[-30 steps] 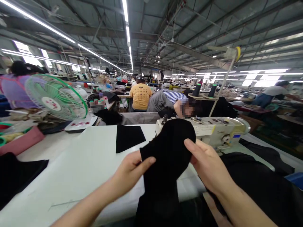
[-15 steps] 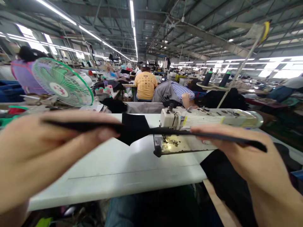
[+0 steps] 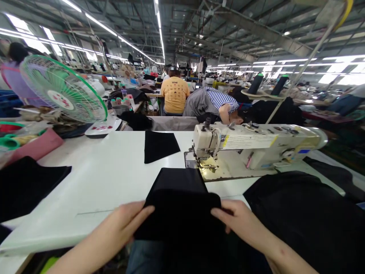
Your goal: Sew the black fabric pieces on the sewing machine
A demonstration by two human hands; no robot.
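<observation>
Pinching the left side of a black cloth [image 3: 179, 217], the left hand [image 3: 128, 217] has its thumb on the near face and is clamped on the fabric. The right hand [image 3: 238, 217] grips the opposite side the same way, thumb on the near face. The two hands are well apart, and the cloth spans the gap between them, its paler far part reaching forward beyond both. Whether that far edge touches the table [image 3: 99, 171] is hard to tell; below the hands the cloth merges into dark shapes.

Beyond the right hand, slightly to its left, is the lit needle area [image 3: 209, 166] of a sewing machine [image 3: 259, 146], whose body runs off forward and to the right of that hand. Just right of the same hand lies a big dark heap [image 3: 308, 213].

Ahead of the left hand and a little to its right, a small black piece [image 3: 161, 146] lies flat on the table. Well to the left of that hand is another black piece [image 3: 31, 186], with a pink piece [image 3: 40, 146] past it. Farther ahead on the left stands a fan [image 3: 62, 91].
</observation>
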